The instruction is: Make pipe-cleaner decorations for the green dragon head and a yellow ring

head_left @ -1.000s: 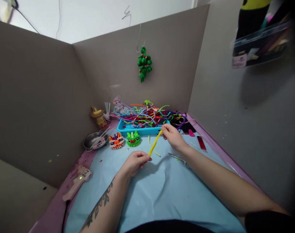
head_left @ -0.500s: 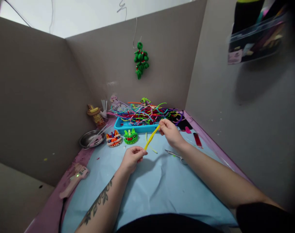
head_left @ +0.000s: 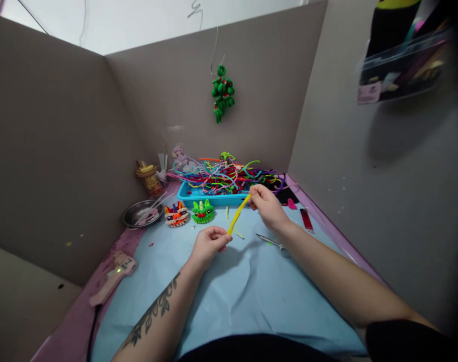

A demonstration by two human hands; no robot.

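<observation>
Head view: left hand (head_left: 209, 245), closed in a pinch, grips the near end of a yellow strip (head_left: 238, 216); right hand (head_left: 265, 205), likewise pinched, grips its far end, the strip slanting between them above a blue sheet (head_left: 229, 306). Both strip tips are hidden in the grips, and its strand count is hard to make out. Scissors (head_left: 268, 240) lie beside the right forearm (head_left: 334, 271), handles partly obscured; black sleeve (head_left: 396, 342) is cut off by the frame.

I see a bright yellow strip (head_left: 239, 215). The cloth (head_left: 221, 306) is pale blue, and the tray (head_left: 224, 201) is a stronger blue. I can spot red, pink, purple and green stems (head_left: 221, 177). One toy (head_left: 203, 213) is green with red; another toy (head_left: 176, 216) is orange, cream and blue. The gun (head_left: 113, 283) is pink. Dark leaves pattern the left arm (head_left: 163, 307).
</observation>
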